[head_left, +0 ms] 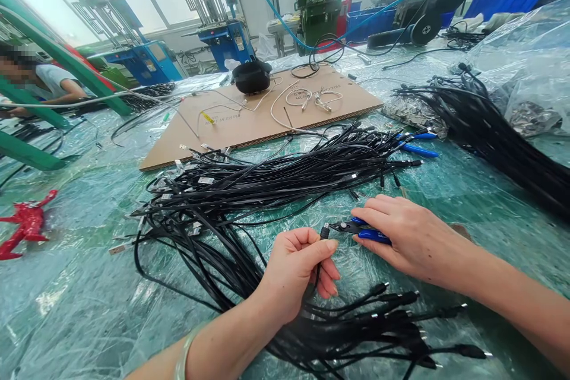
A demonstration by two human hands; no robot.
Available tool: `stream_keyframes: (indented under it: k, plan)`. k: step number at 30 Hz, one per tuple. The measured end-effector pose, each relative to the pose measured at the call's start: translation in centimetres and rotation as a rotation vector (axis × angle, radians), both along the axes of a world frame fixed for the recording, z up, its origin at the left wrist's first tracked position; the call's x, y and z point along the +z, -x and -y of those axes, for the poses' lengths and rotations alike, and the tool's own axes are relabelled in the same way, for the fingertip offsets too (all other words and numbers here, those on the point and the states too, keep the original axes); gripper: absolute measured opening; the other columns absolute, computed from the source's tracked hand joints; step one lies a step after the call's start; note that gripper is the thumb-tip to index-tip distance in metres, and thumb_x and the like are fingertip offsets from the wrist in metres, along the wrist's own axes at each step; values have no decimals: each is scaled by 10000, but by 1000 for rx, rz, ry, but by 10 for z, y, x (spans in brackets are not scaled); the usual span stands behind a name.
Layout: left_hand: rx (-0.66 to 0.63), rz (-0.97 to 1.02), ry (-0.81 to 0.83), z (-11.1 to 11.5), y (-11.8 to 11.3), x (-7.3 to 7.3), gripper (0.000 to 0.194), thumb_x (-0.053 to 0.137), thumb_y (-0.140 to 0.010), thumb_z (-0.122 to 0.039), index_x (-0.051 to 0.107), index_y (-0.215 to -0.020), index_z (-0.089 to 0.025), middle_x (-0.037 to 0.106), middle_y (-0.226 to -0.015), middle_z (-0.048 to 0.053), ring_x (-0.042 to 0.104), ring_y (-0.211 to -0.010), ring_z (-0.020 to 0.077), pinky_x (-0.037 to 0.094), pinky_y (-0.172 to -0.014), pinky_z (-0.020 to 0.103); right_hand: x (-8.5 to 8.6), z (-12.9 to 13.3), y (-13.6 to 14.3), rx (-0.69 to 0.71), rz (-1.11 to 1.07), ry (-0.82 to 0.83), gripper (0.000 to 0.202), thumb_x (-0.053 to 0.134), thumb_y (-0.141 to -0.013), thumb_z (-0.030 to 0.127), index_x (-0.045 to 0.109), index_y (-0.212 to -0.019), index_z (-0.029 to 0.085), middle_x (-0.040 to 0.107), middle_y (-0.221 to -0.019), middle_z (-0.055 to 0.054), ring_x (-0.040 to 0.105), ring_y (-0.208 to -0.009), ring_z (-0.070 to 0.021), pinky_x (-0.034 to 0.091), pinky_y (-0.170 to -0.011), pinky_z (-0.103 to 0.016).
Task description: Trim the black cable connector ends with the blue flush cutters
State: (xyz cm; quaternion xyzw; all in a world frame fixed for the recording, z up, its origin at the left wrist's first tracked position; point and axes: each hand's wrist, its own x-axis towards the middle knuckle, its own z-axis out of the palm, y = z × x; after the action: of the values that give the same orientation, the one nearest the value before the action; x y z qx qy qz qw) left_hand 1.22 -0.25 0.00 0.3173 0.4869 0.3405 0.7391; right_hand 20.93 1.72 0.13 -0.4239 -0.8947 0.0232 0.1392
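Between its thumb and fingers, my left hand (299, 267) grips a black USB cable (325, 231) just below the plug, with the small metal tip pointing up. My right hand (412, 237) is closed around the blue handles of flush cutters (374, 235). Their dark jaws are right at the plug; whether they touch it I cannot tell. Under my left forearm runs a bundle of black cables (356, 332), its plug ends fanned out at the lower right. Beyond my hands lies another pile of black cables (276, 169).
Flat cardboard (258, 119) bears light-coloured cables and a black bowl-like object (252, 77). Blue-handled pliers (418, 145) lie by the far pile. More black cables (499, 124) stand right. A red clamp-like object (29, 222) is left. A person (57, 80) sits beyond green bars.
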Motion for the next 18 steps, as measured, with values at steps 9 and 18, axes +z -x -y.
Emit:
stream_keyframes:
  k: [9,18]
  plan:
    - [18,-42,4,0,-1,0,294,684,-692,-275,451,-554,-160,608,-442,15,493,-310,85,372,-308,157,1,1,3,-2,13,59,153,522,-844,242,607,-930,149,614,-829,-84,556,-782,-237,450,-664,-368]
    - [20,-58,-3,0,-2,0,310,709,-666,-306,457,-552,-167,610,-443,15,492,-311,92,377,-313,172,0,2,4,-5,25,27,127,536,-832,236,611,-902,162,628,-837,-89,572,-797,-239,454,-669,-360]
